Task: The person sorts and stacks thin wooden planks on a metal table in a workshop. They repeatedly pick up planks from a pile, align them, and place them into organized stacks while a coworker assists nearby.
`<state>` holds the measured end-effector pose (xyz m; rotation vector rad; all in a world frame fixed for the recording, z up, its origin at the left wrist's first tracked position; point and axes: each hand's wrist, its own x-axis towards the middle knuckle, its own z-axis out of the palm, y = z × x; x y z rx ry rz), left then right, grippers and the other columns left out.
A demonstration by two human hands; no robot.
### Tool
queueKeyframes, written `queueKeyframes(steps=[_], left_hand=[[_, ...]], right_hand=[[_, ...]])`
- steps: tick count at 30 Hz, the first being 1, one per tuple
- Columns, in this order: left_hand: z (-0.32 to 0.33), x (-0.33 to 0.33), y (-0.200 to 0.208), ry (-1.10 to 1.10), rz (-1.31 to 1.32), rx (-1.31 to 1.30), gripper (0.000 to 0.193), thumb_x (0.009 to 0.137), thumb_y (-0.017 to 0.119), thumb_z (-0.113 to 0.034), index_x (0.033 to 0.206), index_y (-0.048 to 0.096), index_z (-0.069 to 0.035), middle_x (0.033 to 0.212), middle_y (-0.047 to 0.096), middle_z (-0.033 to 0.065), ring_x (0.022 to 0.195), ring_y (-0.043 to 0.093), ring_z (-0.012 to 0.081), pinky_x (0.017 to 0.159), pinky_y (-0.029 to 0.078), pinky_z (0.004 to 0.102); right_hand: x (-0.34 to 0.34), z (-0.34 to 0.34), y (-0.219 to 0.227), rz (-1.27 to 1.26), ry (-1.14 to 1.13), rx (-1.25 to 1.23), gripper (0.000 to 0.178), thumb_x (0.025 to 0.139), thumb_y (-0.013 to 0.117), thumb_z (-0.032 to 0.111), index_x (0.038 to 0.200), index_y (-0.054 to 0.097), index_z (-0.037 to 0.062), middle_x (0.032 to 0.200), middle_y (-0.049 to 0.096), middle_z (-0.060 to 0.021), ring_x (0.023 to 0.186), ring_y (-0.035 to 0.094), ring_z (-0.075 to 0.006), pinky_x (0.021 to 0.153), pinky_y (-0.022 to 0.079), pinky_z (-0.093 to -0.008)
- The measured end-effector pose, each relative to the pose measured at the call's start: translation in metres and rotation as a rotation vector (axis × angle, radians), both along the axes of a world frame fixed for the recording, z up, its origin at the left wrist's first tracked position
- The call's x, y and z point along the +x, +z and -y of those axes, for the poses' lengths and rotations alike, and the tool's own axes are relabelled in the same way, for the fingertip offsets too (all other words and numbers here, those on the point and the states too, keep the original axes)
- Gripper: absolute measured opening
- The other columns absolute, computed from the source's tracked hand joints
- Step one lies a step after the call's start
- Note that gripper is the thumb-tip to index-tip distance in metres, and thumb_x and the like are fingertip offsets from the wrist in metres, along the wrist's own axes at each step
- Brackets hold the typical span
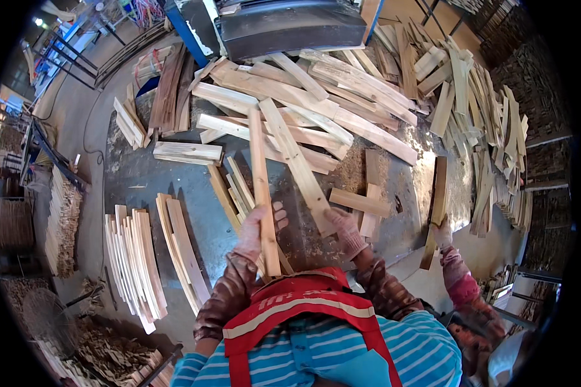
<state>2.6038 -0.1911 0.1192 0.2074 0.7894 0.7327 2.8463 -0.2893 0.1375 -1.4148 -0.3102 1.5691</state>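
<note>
My left hand (251, 232) is wrapped round a narrow wooden board (259, 177), its fingertips showing past the right edge. The board stands nearly straight away from me, its near end close to my red apron (297, 293). My right hand (345, 232) grips the near end of a second, wider wooden board (295, 161), which slants away to the left and shows dark knots. The far ends of both boards come close together over the loose boards (271, 87) heaped on the grey worktable (219, 184).
Stacked strips (132, 258) lie at the table's left, beside a few longer boards (184, 238). Short crossed pieces (361, 203) lie right of my right hand. A co-worker's hand (442, 232) holds another board (438, 193). A dark machine (294, 32) stands behind the heap; more boards (478, 109) pile at right.
</note>
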Motion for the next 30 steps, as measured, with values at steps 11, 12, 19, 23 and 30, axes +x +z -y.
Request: queueKeyframes(steps=[11,12,19,23,30], left_hand=[[0.015,0.03,0.036,-0.045,-0.154,0.033,0.038,0.093,0.068,-0.024,0.12,0.064,0.003,0.101,0.072,0.0136,0.088,0.071,0.025,0.08,0.059,0.0368],[0.015,0.024,0.025,-0.042,-0.252,0.055,0.035,0.094,0.067,-0.022,0.116,0.066,0.004,0.098,0.072,0.0136,0.086,0.071,0.0246,0.078,0.059,0.0366],[0.023,0.045,0.007,0.07,-0.561,0.466,0.036,0.091,0.07,-0.009,0.126,0.062,-0.002,0.107,0.068,0.0056,0.092,0.066,0.0179,0.077,0.056,0.0314],[0.021,0.071,0.01,0.105,-0.492,0.485,0.035,0.097,0.067,-0.018,0.129,0.06,-0.006,0.103,0.068,0.002,0.084,0.065,0.013,0.067,0.055,0.0263],[0.001,0.047,0.026,-0.165,-0.475,0.283,0.025,0.102,0.058,-0.029,0.114,0.056,-0.007,0.083,0.067,0.012,0.06,0.063,0.0207,0.053,0.055,0.0322]], right_hand=[[-0.07,0.034,0.019,0.57,0.503,-0.013,0.053,0.098,0.057,0.048,0.118,0.069,0.0011,0.094,0.074,-0.0148,0.089,0.07,-0.0307,0.082,0.054,-0.0394],[-0.066,0.021,0.023,0.679,0.756,-0.072,0.061,0.094,0.059,0.054,0.131,0.061,0.0068,0.105,0.07,-0.0223,0.101,0.067,-0.0391,0.09,0.052,-0.0445],[-0.071,-0.004,0.066,0.88,0.624,0.164,0.099,0.077,0.076,0.039,0.156,0.026,0.0057,0.143,0.049,-0.0246,0.127,0.054,-0.0399,0.106,0.045,-0.0406],[-0.048,0.011,0.017,0.595,0.013,0.227,0.09,0.08,0.076,0.028,0.154,0.032,0.0018,0.149,0.047,-0.0239,0.135,0.05,-0.0308,0.112,0.041,-0.0342],[0.065,0.055,-0.068,1.122,-0.506,0.181,0.076,0.081,0.078,0.015,0.149,0.045,0.0071,0.117,0.064,-0.0129,0.108,0.065,-0.025,0.093,0.053,-0.0342]])
